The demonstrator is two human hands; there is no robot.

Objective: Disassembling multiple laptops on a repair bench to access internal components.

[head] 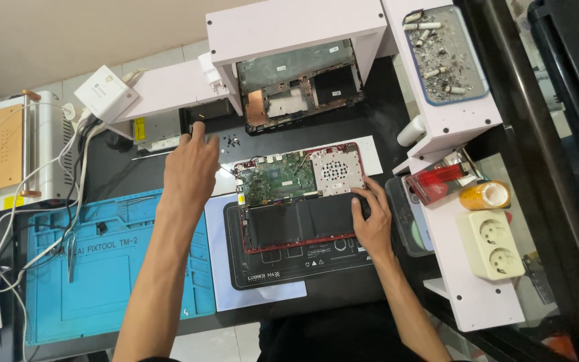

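Note:
An opened red laptop base (pixel 297 194) lies on a black mat (pixel 303 258), showing a green circuit board, a perforated metal plate and a black battery. My right hand (pixel 372 218) rests flat on the battery's right end, holding nothing. My left hand (pixel 191 167) reaches up and left of the laptop, fingertips near a cluster of small dark screws (pixel 230 141) and a black part under the white shelf (pixel 169 90). Whether it pinches anything is hidden by the back of the hand.
A second laptop shell (pixel 299 84) sits under a white shelf at the back. A blue repair mat (pixel 112 261) with tweezers lies left, beside a heating machine (pixel 8 151) and cables. On the right stand a tray of cigarette butts (pixel 445 53), a power socket (pixel 490 245) and a phone (pixel 409 214).

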